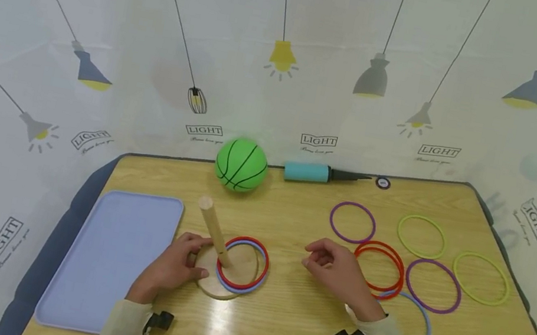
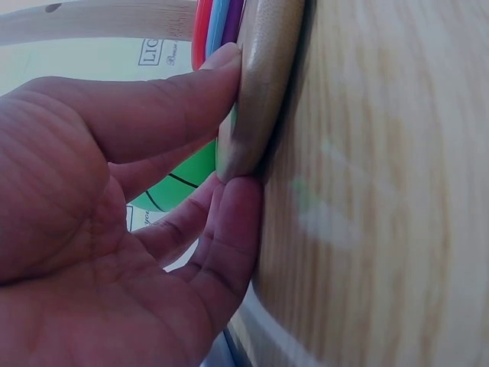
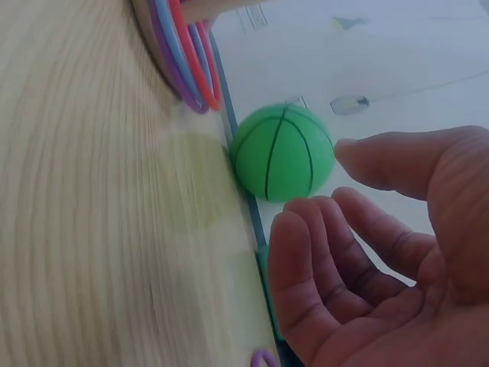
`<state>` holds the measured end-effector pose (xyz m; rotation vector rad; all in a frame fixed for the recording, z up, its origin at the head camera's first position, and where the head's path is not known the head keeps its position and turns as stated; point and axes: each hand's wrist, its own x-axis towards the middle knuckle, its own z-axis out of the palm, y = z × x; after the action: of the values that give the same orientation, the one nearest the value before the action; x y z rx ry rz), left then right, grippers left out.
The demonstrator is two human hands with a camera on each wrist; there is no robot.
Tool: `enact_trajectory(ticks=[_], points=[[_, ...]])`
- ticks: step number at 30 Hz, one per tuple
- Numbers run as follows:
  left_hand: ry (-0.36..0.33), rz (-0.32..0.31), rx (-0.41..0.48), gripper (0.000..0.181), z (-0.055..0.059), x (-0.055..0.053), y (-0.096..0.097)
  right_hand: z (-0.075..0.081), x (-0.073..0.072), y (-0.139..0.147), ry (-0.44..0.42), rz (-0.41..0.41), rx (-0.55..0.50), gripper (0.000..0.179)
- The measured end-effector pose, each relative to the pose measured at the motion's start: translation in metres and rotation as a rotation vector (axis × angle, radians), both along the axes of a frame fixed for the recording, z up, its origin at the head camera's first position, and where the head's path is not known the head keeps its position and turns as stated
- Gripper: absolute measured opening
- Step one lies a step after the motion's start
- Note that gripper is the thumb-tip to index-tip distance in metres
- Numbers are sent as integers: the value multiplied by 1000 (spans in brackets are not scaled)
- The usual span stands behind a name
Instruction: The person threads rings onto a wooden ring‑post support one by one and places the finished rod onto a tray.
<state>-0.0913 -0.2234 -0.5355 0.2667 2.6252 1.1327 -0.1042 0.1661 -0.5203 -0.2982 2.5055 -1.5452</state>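
Observation:
A wooden ring-toss stand has a round base (image 1: 210,289) and a peg (image 1: 212,223) that leans in the head view. Around the peg lie a red ring (image 1: 265,275) and a blue ring (image 1: 240,292), with a purple ring (image 2: 231,23) beneath them in the left wrist view. My left hand (image 1: 172,265) holds the base's left edge, thumb on its upper face and fingers along the rim. Right of the stand, my right hand (image 1: 340,271) hovers over the table with loosely bent fingers and nothing in them. It is nearest two overlapping red rings (image 1: 402,275).
Purple rings (image 1: 433,286), yellow-green rings (image 1: 481,278) and another blue ring (image 1: 428,333) are spread on the right. A pale blue tray (image 1: 109,259) lies on the left. Along the back are a green ball (image 1: 242,165), a turquoise hand pump (image 1: 306,172) and a small round object (image 1: 382,183).

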Motion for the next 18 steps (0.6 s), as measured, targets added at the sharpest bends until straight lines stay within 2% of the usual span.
enact_trajectory(ticks=[2, 10, 18], points=[[-10, 7, 2, 66, 1, 0, 0, 0, 1, 11, 16, -18, 16, 28], [-8, 8, 10, 66, -1, 1, -1, -2, 3, 52, 170, -113, 126, 23], [7, 1, 41, 66, -2, 1, 0, -4, 6, 95, 217, -204, 181, 23]])
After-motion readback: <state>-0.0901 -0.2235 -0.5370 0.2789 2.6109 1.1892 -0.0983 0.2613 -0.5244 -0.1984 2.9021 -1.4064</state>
